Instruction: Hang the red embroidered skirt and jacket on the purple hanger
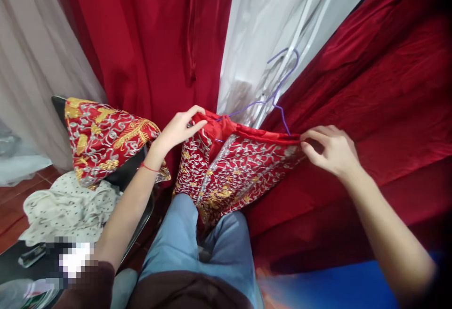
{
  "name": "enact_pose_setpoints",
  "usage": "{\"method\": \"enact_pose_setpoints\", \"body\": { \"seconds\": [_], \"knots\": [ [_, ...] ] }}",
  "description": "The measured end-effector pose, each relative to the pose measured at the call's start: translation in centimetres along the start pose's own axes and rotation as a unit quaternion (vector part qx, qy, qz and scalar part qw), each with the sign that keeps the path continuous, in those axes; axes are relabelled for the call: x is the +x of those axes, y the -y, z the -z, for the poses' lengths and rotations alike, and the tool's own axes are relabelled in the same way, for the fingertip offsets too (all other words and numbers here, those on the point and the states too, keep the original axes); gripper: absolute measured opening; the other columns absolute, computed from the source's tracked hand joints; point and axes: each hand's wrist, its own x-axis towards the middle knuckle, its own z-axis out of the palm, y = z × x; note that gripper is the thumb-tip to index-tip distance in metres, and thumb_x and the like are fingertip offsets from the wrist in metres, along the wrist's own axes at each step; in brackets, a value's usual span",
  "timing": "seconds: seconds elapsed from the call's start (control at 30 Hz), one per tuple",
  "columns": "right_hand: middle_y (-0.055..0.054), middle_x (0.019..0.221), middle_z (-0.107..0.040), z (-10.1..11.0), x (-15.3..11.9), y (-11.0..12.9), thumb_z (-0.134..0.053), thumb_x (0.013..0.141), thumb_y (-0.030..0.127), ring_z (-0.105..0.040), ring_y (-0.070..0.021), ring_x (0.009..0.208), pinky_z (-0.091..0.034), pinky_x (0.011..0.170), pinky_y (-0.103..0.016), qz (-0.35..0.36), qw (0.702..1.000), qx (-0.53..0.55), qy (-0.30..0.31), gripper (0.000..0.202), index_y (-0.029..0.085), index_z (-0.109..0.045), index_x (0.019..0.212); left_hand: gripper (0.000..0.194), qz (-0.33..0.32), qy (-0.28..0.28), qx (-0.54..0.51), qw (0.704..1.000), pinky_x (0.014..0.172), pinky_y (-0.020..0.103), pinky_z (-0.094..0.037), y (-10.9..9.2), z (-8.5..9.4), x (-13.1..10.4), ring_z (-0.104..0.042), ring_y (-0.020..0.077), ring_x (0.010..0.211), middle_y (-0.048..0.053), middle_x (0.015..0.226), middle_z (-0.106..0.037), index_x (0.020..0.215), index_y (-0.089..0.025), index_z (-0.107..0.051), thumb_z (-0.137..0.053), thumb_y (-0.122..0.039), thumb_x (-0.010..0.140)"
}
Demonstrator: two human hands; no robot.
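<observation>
A red skirt-like garment [243, 172] with silver and gold embroidery hangs in front of my knees, its upper band stretched sideways between my hands. My left hand [181, 127] holds the band's left end, with thumb and forefinger showing on the near side. At the right end, my right hand [328, 151] pinches the edge between thumb and fingers. A purple wire hanger [277, 94] rises from the band between them, its hook upward and its lower part mostly hidden inside the garment.
On a black seat at left lies another red embroidered piece [106, 139], beside a crumpled white dotted cloth [74, 210]. Red curtains [151, 31] and white sheer fabric [250, 31] hang ahead. More red cloth [381, 125] drapes at right, above a blue surface [335, 288].
</observation>
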Motion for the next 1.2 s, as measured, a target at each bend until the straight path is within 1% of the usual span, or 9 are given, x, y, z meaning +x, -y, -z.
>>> {"method": "enact_pose_setpoints", "body": {
  "seconds": [0.13,0.33,0.47,0.63,0.73,0.83,0.93,1.03,1.2],
  "knots": [
    [-0.011,0.108,-0.069,-0.7,-2.1,-4.0,-0.051,0.094,0.043,-0.063,-0.0223,0.090,-0.047,0.078,-0.034,0.054,0.993,0.005,0.100,0.032,0.020,-0.066,0.109,0.030,-0.004,-0.040,-0.002,0.999,0.081,0.027,-0.054,1.6,-0.2,1.1,-0.067,0.0155,0.083,0.003,0.095,-0.071,0.107,-0.017,-0.062,-0.061,-0.043,0.092],
    [-0.011,0.098,-0.069,-1.1,-1.6,-3.3,-0.049,0.097,0.035,-0.060,-0.0238,0.090,-0.039,0.069,-0.031,0.033,0.983,-0.139,0.114,0.028,0.019,-0.068,0.110,0.028,-0.007,-0.095,0.029,0.995,0.075,0.026,-0.054,2.6,-0.4,1.3,-0.064,0.0142,0.074,0.001,0.080,-0.065,0.108,-0.018,-0.059,-0.061,-0.041,0.092],
    [-0.008,0.090,-0.067,-1.2,-1.3,-2.5,-0.044,0.100,0.036,-0.061,-0.0207,0.082,-0.036,0.063,-0.029,-0.022,0.993,-0.086,0.083,0.029,0.021,-0.069,0.098,0.028,0.004,-0.164,0.067,0.984,0.065,0.024,-0.049,2.3,-1.2,1.2,-0.060,0.0125,0.063,0.000,0.074,-0.063,0.107,-0.018,-0.057,-0.057,-0.044,0.095],
    [-0.012,0.103,-0.066,-2.4,-1.6,-0.1,-0.052,0.093,0.035,-0.060,-0.0221,0.079,-0.039,0.065,-0.031,-0.154,0.986,-0.062,-0.004,0.027,0.019,-0.068,0.107,0.026,0.021,-0.246,0.079,0.966,0.058,0.024,-0.043,2.0,-3.4,1.4,-0.059,0.0129,0.060,0.002,0.075,-0.066,0.104,-0.019,-0.055,-0.053,-0.044,0.098],
    [-0.019,0.113,-0.064,-3.1,-1.9,3.7,-0.056,0.089,0.036,-0.060,-0.0288,0.095,-0.044,0.078,-0.039,-0.203,0.974,-0.042,-0.094,0.032,0.014,-0.064,0.112,0.025,0.018,-0.254,0.071,0.964,0.057,0.024,-0.042,2.0,-3.9,1.1,-0.061,0.0134,0.063,0.002,0.075,-0.066,0.102,-0.019,-0.056,-0.054,-0.044,0.097],
    [-0.016,0.100,-0.068,-4.5,-2.4,10.0,-0.052,0.092,0.041,-0.062,-0.0276,0.092,-0.045,0.082,-0.040,-0.271,0.951,0.053,-0.137,0.029,0.015,-0.065,0.099,0.025,0.023,-0.255,0.059,0.965,0.059,0.024,-0.043,1.8,-4.0,0.8,-0.062,0.0136,0.065,0.002,0.076,-0.067,0.104,-0.020,-0.057,-0.056,-0.044,0.096],
    [-0.006,0.079,-0.070,-7.7,-2.8,17.5,-0.056,0.089,0.053,-0.063,-0.0200,0.070,-0.045,0.070,-0.031,-0.358,0.890,0.281,-0.029,0.034,0.020,-0.064,0.083,0.026,0.038,-0.257,0.044,0.965,0.061,0.024,-0.045,1.3,-4.1,0.3,-0.063,0.0133,0.067,0.002,0.078,-0.068,0.108,-0.020,-0.058,-0.057,-0.043,0.096],
    [-0.004,0.079,-0.074,-11.7,-2.5,23.6,-0.062,0.085,0.051,-0.067,-0.0195,0.073,-0.044,0.070,-0.029,-0.398,0.804,0.434,0.080,0.031,0.021,-0.067,0.079,0.025,0.059,-0.257,0.034,0.964,0.063,0.023,-0.047,0.4,-4.0,-0.2,-0.064,0.0124,0.068,0.001,0.080,-0.069,0.110,-0.021,-0.059,-0.058,-0.042,0.096],
    [-0.006,0.082,-0.076,-15.7,-0.8,27.6,-0.064,0.082,0.054,-0.068,-0.0233,0.078,-0.042,0.071,-0.031,-0.493,0.734,0.452,0.120,0.032,0.022,-0.070,0.078,0.024,0.080,-0.248,0.054,0.964,0.066,0.024,-0.048,-0.8,-3.6,-0.6,-0.065,0.0117,0.069,0.000,0.083,-0.070,0.111,-0.021,-0.060,-0.054,-0.040,0.098]
  ]
}}
